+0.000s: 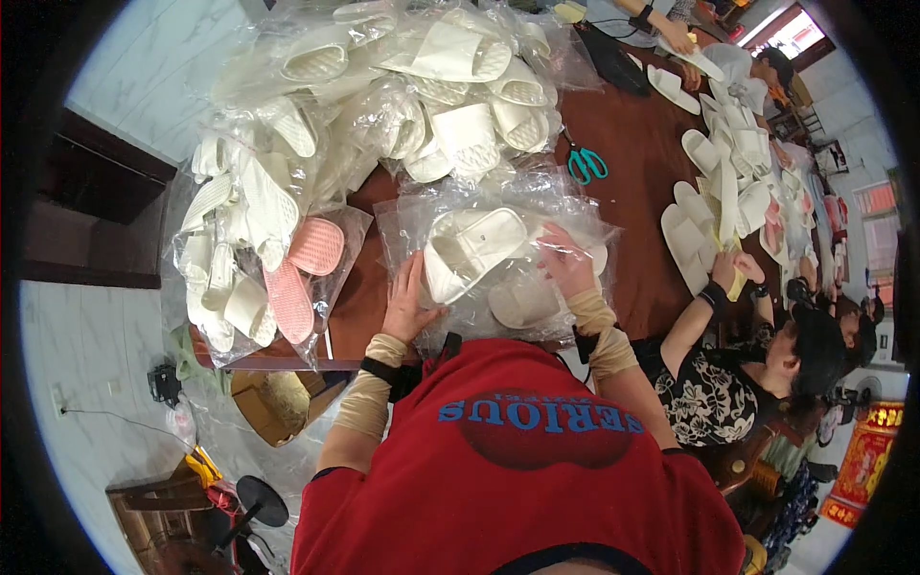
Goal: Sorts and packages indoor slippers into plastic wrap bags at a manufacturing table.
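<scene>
White slipper, smooth, rounded, broad-strapped, glossy crinkled clear plastic beneath

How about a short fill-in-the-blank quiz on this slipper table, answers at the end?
1. A white slipper lies ____ the left hand and the right hand.
2. Unlike the white slippers near it, the bagged pair at the left of the brown table is ____.
3. The bag around that pair is see-through ____.
4. The teal-handled tool on that table is a pair of ____.
Answers: between; pink; plastic; scissors.
</scene>
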